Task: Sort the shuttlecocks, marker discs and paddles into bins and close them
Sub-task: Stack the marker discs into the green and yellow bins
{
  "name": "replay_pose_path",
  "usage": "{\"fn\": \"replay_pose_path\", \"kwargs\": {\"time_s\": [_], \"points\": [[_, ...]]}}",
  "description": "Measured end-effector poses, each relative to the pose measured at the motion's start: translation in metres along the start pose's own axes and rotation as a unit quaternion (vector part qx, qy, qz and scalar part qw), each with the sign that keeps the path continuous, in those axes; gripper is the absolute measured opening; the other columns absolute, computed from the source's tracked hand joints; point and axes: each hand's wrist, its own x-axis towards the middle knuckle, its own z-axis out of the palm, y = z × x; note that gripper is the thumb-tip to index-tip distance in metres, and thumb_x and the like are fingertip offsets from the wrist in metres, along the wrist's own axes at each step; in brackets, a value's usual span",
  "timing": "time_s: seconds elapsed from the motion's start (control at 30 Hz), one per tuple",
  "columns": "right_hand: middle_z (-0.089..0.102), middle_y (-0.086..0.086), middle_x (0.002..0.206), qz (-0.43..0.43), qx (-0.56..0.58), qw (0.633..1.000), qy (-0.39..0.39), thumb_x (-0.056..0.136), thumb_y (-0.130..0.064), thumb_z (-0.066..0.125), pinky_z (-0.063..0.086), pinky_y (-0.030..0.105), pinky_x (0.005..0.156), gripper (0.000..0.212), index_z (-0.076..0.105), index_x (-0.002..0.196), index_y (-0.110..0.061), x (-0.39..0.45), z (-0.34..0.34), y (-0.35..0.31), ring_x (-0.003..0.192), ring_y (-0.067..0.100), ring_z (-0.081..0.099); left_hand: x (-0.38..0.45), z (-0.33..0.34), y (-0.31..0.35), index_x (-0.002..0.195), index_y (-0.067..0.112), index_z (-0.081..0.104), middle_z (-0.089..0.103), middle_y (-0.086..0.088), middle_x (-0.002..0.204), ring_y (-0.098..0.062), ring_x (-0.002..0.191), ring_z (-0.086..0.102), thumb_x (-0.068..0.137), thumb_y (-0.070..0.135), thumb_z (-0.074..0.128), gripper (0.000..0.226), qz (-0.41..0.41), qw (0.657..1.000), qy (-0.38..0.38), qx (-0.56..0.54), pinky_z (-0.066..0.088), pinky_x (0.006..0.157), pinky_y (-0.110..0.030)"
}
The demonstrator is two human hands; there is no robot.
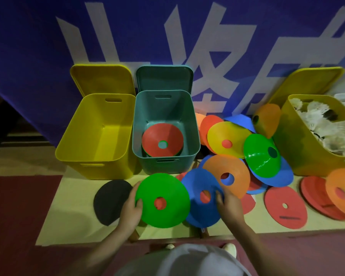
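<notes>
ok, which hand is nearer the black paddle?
Left. The left hand grips the green disc right beside the black paddle; the right hand is across on the blue disc.

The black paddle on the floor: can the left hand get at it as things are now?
Probably yes, once it is free. The black paddle lies uncovered just beside the left hand, nothing between them. But that hand now grips the green disc, so it must let go first.
</notes>
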Motion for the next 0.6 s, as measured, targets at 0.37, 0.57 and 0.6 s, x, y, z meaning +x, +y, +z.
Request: {"fn": "replay_pose_path", "kwargs": {"time_s": [0.37, 0.57, 0.6], "points": [[0.054, -0.003, 0.131, 0.013, 0.146, 0.978, 0.149, 0.097, -0.016, 0.048, 0.043, 0.022, 0.071, 0.050, 0.036, 0.146, -0.021, 0.012, -0.024, -0.011, 0.105, 0.002, 0.055, -0.001, -0.019, 0.079, 0.134, 0.035, 0.042, 0.054, 0.026, 0.121, 0.010, 0.108, 0.056, 0.100, 0.005, 0.041, 0.045, 0.098, 0.984, 0.008, -0.149, 0.051, 0.083, -0.012], [0.038, -0.010, 0.149, 0.026, 0.200, 0.965, 0.168, 0.094, -0.024, 0.045, 0.038, 0.025, 0.100, 0.051, 0.038, 0.145, -0.028, 0.019, -0.036, -0.013, 0.133, 0.006, 0.038, 0.025, -0.013, 0.113, 0.131, 0.035, 0.043, 0.052, 0.015, 0.123, 0.003, 0.109, 0.052, 0.100, 0.003, 0.040, 0.045, 0.136, 0.981, 0.024, -0.135, 0.049, 0.080, -0.011], [0.037, -0.008, 0.150, 0.034, 0.212, 0.962, 0.170, 0.096, -0.020, 0.045, 0.036, 0.025, 0.099, 0.051, 0.037, 0.145, -0.026, 0.019, -0.039, -0.012, 0.135, 0.011, 0.037, 0.028, -0.012, 0.116, 0.131, 0.034, 0.043, 0.052, 0.015, 0.123, 0.004, 0.109, 0.052, 0.099, 0.002, 0.040, 0.045, 0.141, 0.981, 0.022, -0.132, 0.049, 0.083, -0.012]]}}
